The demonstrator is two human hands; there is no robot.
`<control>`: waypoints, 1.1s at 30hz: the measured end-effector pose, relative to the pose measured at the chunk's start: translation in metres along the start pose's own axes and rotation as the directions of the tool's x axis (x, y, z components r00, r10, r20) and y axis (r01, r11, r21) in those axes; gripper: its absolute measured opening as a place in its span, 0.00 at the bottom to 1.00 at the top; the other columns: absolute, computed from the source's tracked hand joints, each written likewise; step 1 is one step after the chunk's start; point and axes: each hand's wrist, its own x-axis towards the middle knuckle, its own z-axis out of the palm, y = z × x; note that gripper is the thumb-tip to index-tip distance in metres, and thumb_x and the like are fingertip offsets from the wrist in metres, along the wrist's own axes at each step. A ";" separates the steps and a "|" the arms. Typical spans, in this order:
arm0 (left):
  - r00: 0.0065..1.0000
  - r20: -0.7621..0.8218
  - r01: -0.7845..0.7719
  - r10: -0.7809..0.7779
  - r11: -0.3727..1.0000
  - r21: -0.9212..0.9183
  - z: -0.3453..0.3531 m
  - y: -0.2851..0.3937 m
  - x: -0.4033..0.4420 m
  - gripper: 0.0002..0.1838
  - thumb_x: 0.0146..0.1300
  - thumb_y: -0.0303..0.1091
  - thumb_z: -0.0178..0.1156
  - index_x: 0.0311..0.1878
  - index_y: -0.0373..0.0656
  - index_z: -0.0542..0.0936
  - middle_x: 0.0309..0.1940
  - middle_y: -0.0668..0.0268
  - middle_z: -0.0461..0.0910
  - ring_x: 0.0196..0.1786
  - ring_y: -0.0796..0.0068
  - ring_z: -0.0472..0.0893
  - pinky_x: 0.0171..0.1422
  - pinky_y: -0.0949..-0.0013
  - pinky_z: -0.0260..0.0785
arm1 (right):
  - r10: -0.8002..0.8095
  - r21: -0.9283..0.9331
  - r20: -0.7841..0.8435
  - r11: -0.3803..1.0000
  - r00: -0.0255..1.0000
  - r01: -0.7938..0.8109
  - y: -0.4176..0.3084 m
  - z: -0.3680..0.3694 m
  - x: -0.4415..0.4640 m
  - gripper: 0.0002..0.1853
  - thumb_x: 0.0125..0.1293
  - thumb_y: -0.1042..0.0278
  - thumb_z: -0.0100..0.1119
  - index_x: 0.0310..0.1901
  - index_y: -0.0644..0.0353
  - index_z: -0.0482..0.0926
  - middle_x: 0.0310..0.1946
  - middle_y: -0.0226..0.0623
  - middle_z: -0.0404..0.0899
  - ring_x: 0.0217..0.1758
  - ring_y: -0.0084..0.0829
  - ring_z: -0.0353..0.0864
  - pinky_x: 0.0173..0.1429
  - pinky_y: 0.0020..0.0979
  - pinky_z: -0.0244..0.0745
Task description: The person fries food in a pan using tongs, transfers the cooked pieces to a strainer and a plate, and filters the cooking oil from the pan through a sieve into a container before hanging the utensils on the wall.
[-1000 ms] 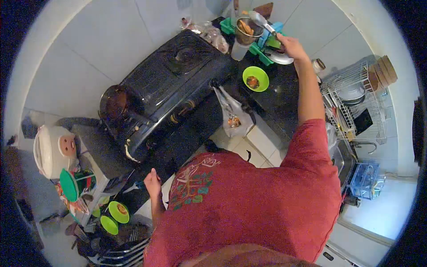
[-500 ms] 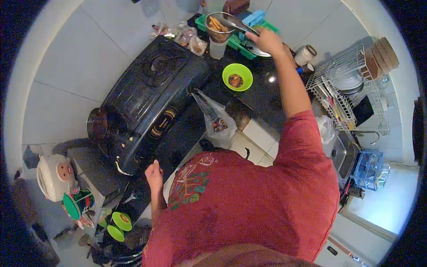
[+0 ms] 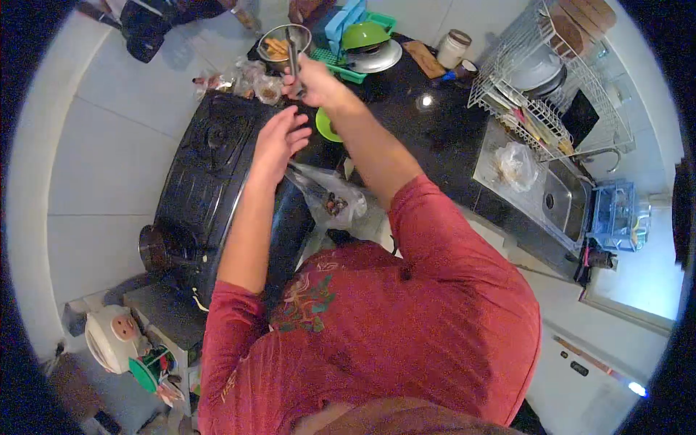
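Note:
My right hand is closed around metal tongs, whose far end reaches over a wire strainer at the top of the head view. Golden fried pieces lie in the strainer. Just below and left of it, my left hand is open, its fingers slightly apart and nothing in them. Behind my right wrist, a lime green bowl is mostly hidden. A clear plastic bag with dark contents hangs by the counter's front edge.
A black gas stove stands left of my hands, with plastic packets behind it. A green bowl and a metal lid sit by a green basket. Right are a dish rack and a sink.
My left hand has risen from beside the stove's front to near the strainer, its fingers opening. My right hand still holds the tongs, now turned more upright. The view has shifted.

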 end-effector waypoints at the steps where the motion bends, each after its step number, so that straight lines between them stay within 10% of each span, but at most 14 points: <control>1: 1.000 0.008 0.001 -0.001 1.000 0.008 0.002 0.002 0.011 0.21 0.69 0.43 0.53 0.59 0.41 0.70 0.47 0.64 0.79 0.43 0.72 0.79 0.46 0.69 0.72 | 0.004 0.070 0.022 0.998 1.000 -0.005 0.003 -0.001 0.009 0.25 0.74 0.46 0.31 0.35 0.60 0.68 0.19 0.34 0.68 0.21 0.33 0.70 0.24 0.36 0.67; 16: 0.990 0.098 0.140 -0.103 0.814 -0.564 -0.020 0.010 0.057 0.14 0.67 0.44 0.55 0.37 0.42 0.78 0.23 0.71 0.79 0.25 0.75 0.78 0.33 0.72 0.74 | -0.126 -0.012 -0.026 0.992 0.992 0.126 0.015 0.017 0.026 0.24 0.74 0.45 0.31 0.39 0.61 0.67 0.22 0.39 0.72 0.23 0.38 0.72 0.27 0.40 0.71; 26: 1.000 0.015 0.017 -0.009 0.759 -0.651 -0.034 -0.010 0.065 0.11 0.66 0.41 0.56 0.29 0.49 0.74 0.16 0.74 0.71 0.20 0.75 0.73 0.25 0.72 0.69 | -0.257 -0.279 -0.134 0.937 0.957 0.212 0.037 0.034 0.037 0.27 0.74 0.44 0.28 0.43 0.62 0.68 0.26 0.40 0.76 0.24 0.37 0.71 0.29 0.38 0.71; 33: 0.988 -0.093 -0.153 0.121 0.815 -0.559 -0.026 0.007 0.029 0.08 0.63 0.38 0.59 0.29 0.48 0.76 0.21 0.73 0.76 0.25 0.78 0.76 0.30 0.73 0.70 | -0.215 -0.129 -0.078 0.970 0.973 0.204 0.042 0.039 0.057 0.26 0.73 0.43 0.25 0.38 0.58 0.65 0.23 0.32 0.65 0.24 0.32 0.64 0.29 0.34 0.68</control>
